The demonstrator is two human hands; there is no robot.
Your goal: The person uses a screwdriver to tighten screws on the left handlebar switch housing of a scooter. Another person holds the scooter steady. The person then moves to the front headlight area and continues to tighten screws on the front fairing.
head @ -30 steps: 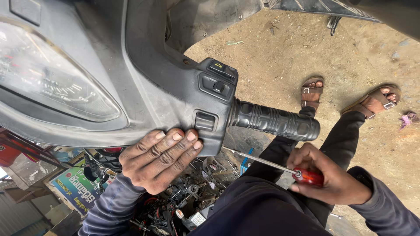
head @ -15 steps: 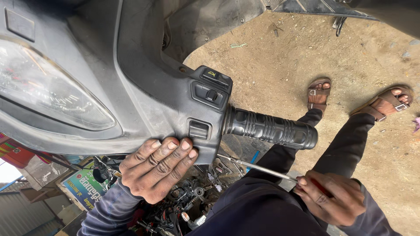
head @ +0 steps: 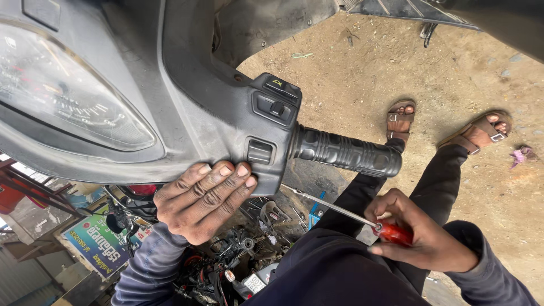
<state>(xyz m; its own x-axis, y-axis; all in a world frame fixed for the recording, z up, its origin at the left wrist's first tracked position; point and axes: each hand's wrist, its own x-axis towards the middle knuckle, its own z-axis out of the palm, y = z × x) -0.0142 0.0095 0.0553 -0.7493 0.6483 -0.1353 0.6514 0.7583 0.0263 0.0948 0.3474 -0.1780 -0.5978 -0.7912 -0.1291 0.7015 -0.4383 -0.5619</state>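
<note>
While the left hand point(head: 204, 198) lies flat, fingers together, against the scooter's handlebar switch housing point(head: 258, 133), the right hand point(head: 422, 238) grips a red-handled screwdriver point(head: 362, 218). Its shaft angles up-left toward the housing's underside, beside the left fingertips point(head: 243, 173).

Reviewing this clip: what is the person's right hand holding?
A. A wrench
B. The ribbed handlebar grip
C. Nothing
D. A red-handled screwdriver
D: the right hand grips a red-handled screwdriver whose shaft points up under the switch housing, while the left hand rests flat against the housing.
</note>
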